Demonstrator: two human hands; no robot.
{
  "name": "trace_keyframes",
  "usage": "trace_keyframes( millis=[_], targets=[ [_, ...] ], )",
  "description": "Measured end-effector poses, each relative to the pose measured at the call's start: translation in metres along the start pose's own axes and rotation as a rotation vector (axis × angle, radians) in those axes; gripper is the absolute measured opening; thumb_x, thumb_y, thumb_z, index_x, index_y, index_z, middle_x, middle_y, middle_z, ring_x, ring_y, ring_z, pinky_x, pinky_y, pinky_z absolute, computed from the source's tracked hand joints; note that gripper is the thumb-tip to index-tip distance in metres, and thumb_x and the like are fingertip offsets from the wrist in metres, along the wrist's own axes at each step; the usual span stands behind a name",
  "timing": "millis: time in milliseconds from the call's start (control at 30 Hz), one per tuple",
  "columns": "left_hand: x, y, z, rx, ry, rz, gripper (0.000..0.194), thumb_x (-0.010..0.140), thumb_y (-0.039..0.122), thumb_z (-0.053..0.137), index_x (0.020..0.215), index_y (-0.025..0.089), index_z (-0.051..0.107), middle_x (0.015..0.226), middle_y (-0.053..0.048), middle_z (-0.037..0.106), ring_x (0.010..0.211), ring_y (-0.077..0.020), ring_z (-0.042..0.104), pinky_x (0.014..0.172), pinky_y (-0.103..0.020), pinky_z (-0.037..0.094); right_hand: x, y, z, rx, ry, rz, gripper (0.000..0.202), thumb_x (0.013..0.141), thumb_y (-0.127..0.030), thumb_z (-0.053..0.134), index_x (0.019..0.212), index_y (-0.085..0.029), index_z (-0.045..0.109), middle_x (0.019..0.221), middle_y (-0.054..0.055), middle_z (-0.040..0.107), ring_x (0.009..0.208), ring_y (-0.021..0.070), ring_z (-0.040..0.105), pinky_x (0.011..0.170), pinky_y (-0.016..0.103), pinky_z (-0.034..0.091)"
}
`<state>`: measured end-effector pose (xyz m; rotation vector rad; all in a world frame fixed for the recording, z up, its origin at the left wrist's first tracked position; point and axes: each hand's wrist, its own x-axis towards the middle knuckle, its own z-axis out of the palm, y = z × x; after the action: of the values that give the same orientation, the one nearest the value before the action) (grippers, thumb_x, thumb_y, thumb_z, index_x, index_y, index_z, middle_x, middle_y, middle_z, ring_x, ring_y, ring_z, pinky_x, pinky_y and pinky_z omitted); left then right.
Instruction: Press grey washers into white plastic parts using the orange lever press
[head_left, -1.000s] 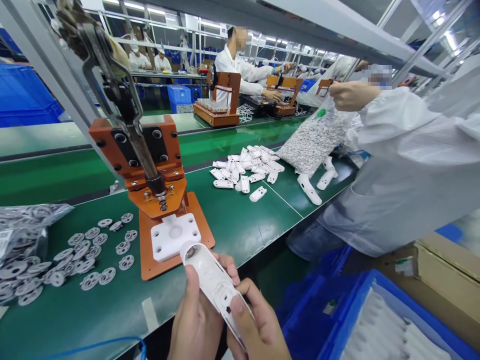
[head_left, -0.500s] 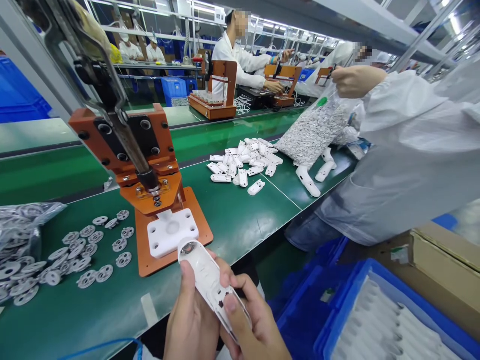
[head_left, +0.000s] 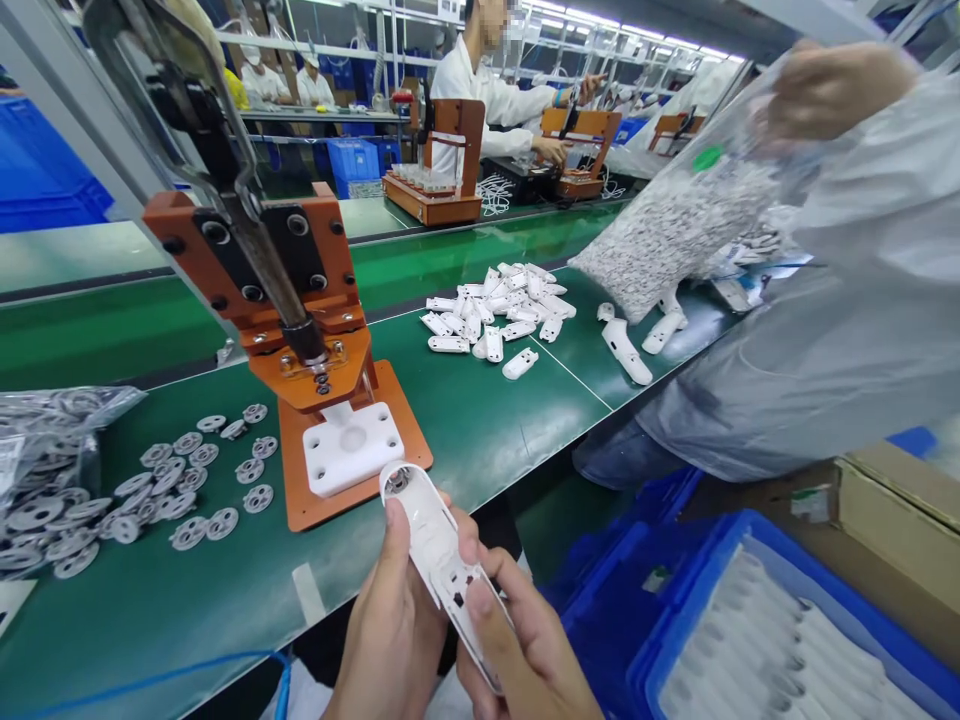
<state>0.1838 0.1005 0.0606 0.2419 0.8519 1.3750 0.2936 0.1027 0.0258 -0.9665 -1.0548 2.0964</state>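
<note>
A long white plastic shell is held between both hands, its hollow side up, with a round grey part inside its far end. My left hand grips its left side, the thumb near the round end. My right hand holds the near end, thumb over the small dark holes. Just beyond the shell stands an orange hand press with a white block on its base. Grey round parts lie scattered left of the press. A pile of small white covers lies farther off on the green table.
At the right, a person's hand holds up a clear bag of small pieces. White shells lie below it. A blue crate of white parts and a cardboard box stand lower right. A blue cord crosses lower left.
The view has shifted slightly, and the held shell appears a little farther right in the same grip. The other person's hand has raised the bag and moved it to the right.
</note>
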Motion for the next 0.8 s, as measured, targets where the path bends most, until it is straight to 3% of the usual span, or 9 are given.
trace_keyframes(
  millis=[200, 467, 633, 800],
  targets=[
    [-0.002, 0.004, 0.004, 0.013, 0.046, -0.019, 0.046, 0.099, 0.064, 0.037, 0.096, 0.023, 0.057, 0.08, 0.002, 0.054, 0.058, -0.0135, 0.052, 0.041, -0.022, 0.043, 0.001, 0.002, 0.003, -0.009, 0.048, 0.006, 0.055, 0.088, -0.076, 0.055, 0.098, -0.022, 0.049, 0.045, -0.015, 0.032, 0.036, 0.0027, 0.018, 0.036, 0.014, 0.019],
    [-0.004, 0.006, 0.01, -0.017, 0.127, -0.066, 0.043, 0.097, 0.066, 0.042, 0.101, 0.025, 0.057, 0.081, 0.002, 0.051, 0.059, -0.012, 0.05, 0.044, -0.021, 0.048, 0.006, 0.009, 0.0, -0.171, 0.075, -0.066, 0.056, 0.093, -0.075, 0.047, 0.104, -0.02, 0.05, 0.047, -0.014, 0.032, 0.036, 0.0033, 0.02, 0.037, 0.016, 0.019],
    [0.005, 0.0, 0.001, 0.004, 0.094, -0.13, 0.054, 0.09, 0.075, 0.048, 0.088, 0.022, 0.058, 0.079, 0.002, 0.049, 0.057, -0.0102, 0.049, 0.039, -0.019, 0.044, 0.008, 0.006, 0.002, -0.263, 0.174, -0.037, 0.054, 0.095, -0.071, 0.048, 0.109, -0.019, 0.053, 0.047, -0.013, 0.033, 0.04, 0.0046, 0.023, 0.042, 0.019, 0.022],
    [0.013, -0.004, -0.015, 0.054, 0.056, -0.169, 0.058, 0.084, 0.081, 0.048, 0.09, 0.023, 0.056, 0.078, 0.002, 0.052, 0.05, -0.0146, 0.057, 0.034, -0.027, 0.051, 0.015, 0.01, -0.002, -0.225, 0.087, -0.012, 0.056, 0.094, -0.072, 0.047, 0.109, -0.018, 0.051, 0.05, -0.013, 0.035, 0.04, 0.0049, 0.024, 0.039, 0.017, 0.024]
  ],
)
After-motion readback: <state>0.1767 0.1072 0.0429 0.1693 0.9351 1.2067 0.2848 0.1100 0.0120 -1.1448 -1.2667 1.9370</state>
